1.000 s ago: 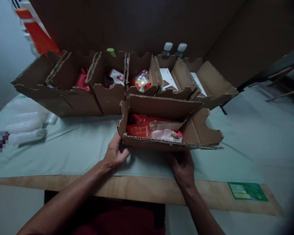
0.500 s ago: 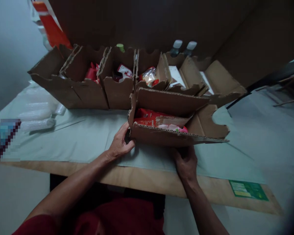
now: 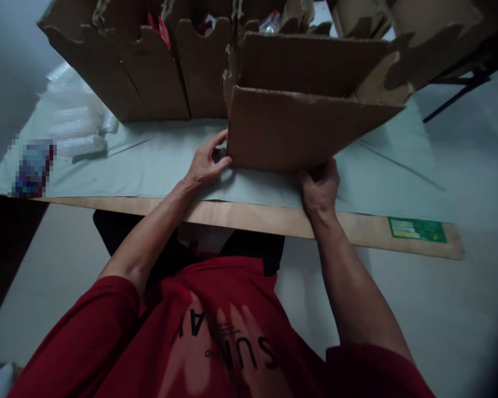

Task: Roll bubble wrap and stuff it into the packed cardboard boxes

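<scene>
My cardboard box, before the row of boxes, should handle stiff but crushable-rimmed, best held low: left hand at its near-left corner, thumb and fingers apart, right hand at the bottom edge (fingertips hidden; clamping cannot be told).

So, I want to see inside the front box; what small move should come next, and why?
Perhaps tip the front box slightly toward the camera: its near wall hides its floor, and the left hand and right hand are both at its lower edge.
</scene>
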Demonstrator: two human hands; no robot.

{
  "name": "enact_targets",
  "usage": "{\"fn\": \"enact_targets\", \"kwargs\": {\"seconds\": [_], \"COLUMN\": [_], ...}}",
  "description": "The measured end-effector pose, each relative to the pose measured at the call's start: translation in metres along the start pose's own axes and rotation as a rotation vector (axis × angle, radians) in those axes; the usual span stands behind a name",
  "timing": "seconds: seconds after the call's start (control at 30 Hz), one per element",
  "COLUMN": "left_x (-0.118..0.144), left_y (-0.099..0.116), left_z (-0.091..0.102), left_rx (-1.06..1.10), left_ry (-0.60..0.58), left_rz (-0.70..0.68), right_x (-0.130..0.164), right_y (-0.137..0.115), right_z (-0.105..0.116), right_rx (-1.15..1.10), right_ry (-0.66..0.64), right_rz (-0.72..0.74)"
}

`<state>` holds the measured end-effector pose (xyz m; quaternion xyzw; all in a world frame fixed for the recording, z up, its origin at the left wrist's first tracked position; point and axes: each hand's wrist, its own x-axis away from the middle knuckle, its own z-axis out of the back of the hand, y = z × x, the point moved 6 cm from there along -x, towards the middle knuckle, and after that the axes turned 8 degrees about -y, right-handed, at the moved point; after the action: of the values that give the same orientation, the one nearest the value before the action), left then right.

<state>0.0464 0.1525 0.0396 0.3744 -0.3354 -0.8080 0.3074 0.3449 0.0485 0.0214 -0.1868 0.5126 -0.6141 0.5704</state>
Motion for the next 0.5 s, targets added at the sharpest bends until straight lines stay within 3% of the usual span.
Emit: {"fn": "enact_targets", "kwargs": {"seconds": [0.13, 0.37, 0.43, 0.5], "left_x": [0.019, 0.063, 0.074, 0.082], "left_y": [0.006, 0.044, 0.058, 0.067], "left_z": [0.033, 0.125, 0.133, 0.13], "left_rx": [-0.056, -0.199, -0.21, -0.198], "left_ry": [0.075, 0.345, 0.39, 0.392], "left_rz": [0.051, 0.169, 0.174, 0.181], "right_x": [-0.004, -0.009, -0.008, -0.008], "right_y": [0.007, 0.01, 0.008, 0.005], "right_z": [-0.005, -0.009, -0.009, -0.009], "right_rx": [-0.029, -0.01, -0.01, -0.011], "right_ry": [-0.005, -0.009, -0.008, -0.011], "right_rz": [0.027, 0.006, -0.007, -0.022]}}
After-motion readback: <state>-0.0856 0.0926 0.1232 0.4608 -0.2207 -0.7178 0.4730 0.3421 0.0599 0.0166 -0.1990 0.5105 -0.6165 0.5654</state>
